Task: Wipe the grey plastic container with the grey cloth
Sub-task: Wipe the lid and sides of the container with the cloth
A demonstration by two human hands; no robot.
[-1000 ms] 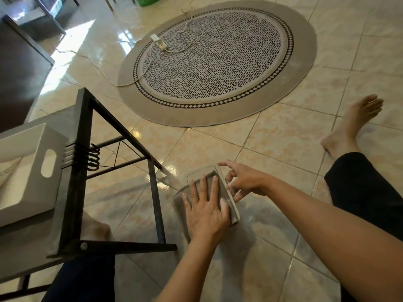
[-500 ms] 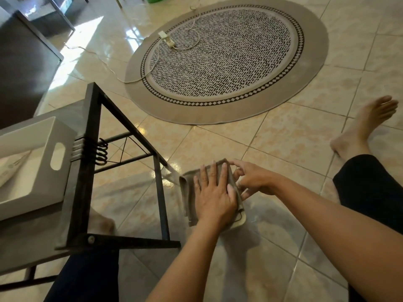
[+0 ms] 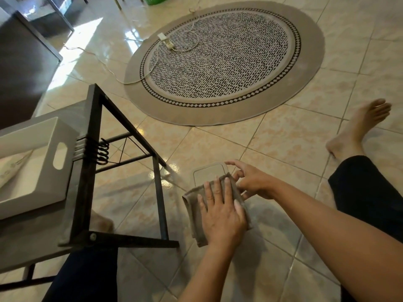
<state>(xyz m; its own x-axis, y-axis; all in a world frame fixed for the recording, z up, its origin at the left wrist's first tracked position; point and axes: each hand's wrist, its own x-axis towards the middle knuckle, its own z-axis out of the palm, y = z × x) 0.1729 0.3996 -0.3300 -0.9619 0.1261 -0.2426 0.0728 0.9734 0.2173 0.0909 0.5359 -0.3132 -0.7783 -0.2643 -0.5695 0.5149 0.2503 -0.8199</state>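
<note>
A flat grey plastic container lies on the floor tiles in front of me. Only its far end shows. The grey cloth, folded, covers the rest of it. My left hand lies flat on the cloth with fingers spread, pressing it down on the container. My right hand is at the container's right edge, fingertips curled on the rim and touching the cloth's far corner.
A black metal frame table stands just left of the container, with a white tray on its top. A round patterned rug with a power strip and cable lies farther off. My bare foot rests at right.
My left hand slid the cloth to the container's far end, then back toward me, so the far end is uncovered again. My right hand stayed at the right edge.
</note>
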